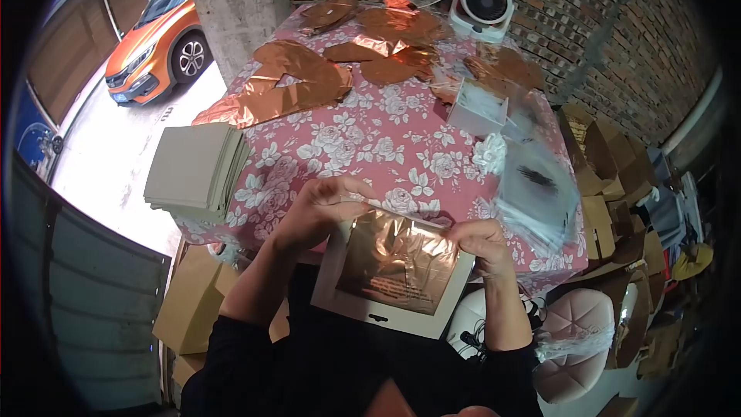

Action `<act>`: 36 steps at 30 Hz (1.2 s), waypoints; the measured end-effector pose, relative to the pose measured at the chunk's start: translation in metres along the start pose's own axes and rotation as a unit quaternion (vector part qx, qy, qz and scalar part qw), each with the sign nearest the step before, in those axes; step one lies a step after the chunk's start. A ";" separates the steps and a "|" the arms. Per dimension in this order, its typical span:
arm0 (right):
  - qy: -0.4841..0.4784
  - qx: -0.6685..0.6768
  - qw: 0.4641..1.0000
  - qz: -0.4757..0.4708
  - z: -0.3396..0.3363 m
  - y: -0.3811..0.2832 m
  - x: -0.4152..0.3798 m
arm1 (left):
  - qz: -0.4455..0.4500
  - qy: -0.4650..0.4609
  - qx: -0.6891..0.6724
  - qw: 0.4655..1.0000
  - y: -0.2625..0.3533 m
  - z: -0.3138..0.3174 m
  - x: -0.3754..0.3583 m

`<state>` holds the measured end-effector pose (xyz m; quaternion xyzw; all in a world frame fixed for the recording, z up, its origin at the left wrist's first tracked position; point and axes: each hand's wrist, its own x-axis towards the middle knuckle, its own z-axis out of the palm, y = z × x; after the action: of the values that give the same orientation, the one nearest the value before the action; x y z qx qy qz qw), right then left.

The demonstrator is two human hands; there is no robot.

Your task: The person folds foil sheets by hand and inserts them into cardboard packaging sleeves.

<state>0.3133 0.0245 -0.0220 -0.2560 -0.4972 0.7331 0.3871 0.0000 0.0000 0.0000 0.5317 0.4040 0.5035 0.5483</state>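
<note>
Floral-cloth table [386, 147] is seen under and beyond both hands. Flat packet [394, 272], white card w/ rose-gold foil under clear film, is held at table's near edge, tilted toward the body. L hand [320, 205] is closed on its top-left corner, R hand [486, 243] pinched on top-right edge; forearms bent inward. Judged light, thin, crinkly, slippery; best gripped by stiff card edges. Cardboard stack [197, 170] lies left of L hand; foil balloons [285, 81] farther off, fan [482, 4] beyond.

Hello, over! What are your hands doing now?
Left hand and right hand both gripping the packet with copper foil. Nothing blocking it.
</note>
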 end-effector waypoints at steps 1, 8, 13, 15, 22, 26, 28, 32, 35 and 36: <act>-0.026 -0.021 0.999 -0.024 -0.010 0.006 0.000 | -0.009 -0.038 -0.041 0.998 -0.005 -0.003 0.000; -0.126 -0.107 0.985 -0.053 -0.005 -0.010 -0.004 | 0.015 -0.158 -0.206 0.966 -0.011 -0.020 -0.008; -0.162 -0.170 0.971 -0.039 -0.012 -0.040 -0.008 | -0.027 -0.084 -0.045 0.995 -0.003 -0.009 -0.013; -0.141 -0.179 0.969 -0.098 -0.035 -0.041 -0.013 | -0.021 -0.062 -0.041 0.997 0.000 -0.010 -0.012; 0.059 -0.306 0.948 0.064 -0.012 -0.049 0.004 | -0.026 -0.078 -0.068 0.994 -0.002 -0.002 -0.002; -0.131 -0.310 0.936 0.106 -0.011 -0.039 0.007 | -0.025 -0.076 -0.090 0.993 0.000 0.003 0.002; -0.149 -0.238 0.957 0.075 -0.019 -0.022 0.008 | -0.050 -0.068 -0.129 0.988 -0.007 -0.004 0.001; -0.129 -0.236 0.953 0.140 -0.018 -0.028 0.005 | -0.047 -0.055 -0.137 0.988 -0.015 -0.005 0.005; -0.134 -0.299 0.943 0.047 -0.015 -0.025 0.010 | -0.008 -0.067 -0.191 0.979 0.003 -0.001 -0.007; -0.110 -0.278 0.952 0.056 -0.008 -0.029 0.011 | -0.008 -0.038 -0.192 0.981 0.002 -0.001 -0.013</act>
<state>0.3222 0.0444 0.0022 -0.2986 -0.7061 0.6096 0.2019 -0.0036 -0.0128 0.0006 0.4320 0.2830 0.5464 0.6593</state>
